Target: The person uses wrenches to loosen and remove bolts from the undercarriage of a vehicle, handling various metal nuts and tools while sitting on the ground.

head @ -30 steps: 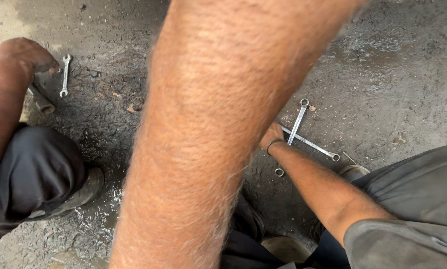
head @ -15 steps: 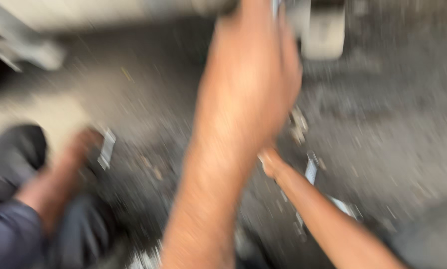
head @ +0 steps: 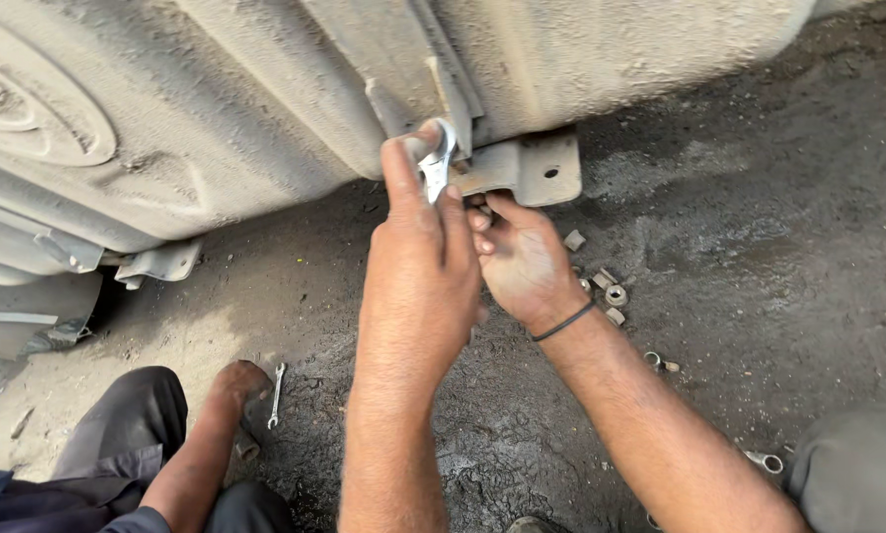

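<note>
My left hand (head: pixel 418 266) reaches up and grips a small silver spanner (head: pixel 435 163), its head set against a dusty metal bracket (head: pixel 537 170) under a big grey tank (head: pixel 216 109). My right hand (head: pixel 524 262), a black band on its wrist, is right beside it. Its fingers are curled up against the underside of the bracket, and what they hold is hidden.
Several loose nuts and bushes (head: pixel 611 293) lie on the oily ground under the bracket. A small spanner (head: pixel 276 395) lies at lower left beside a bare limb in dark trousers (head: pixel 206 434). Another spanner's ring end (head: pixel 765 461) shows at lower right.
The view swung up from the ground to the tank. My left hand rose with the spanner to the bracket. My right hand left the spanners on the ground and came up under the bracket.
</note>
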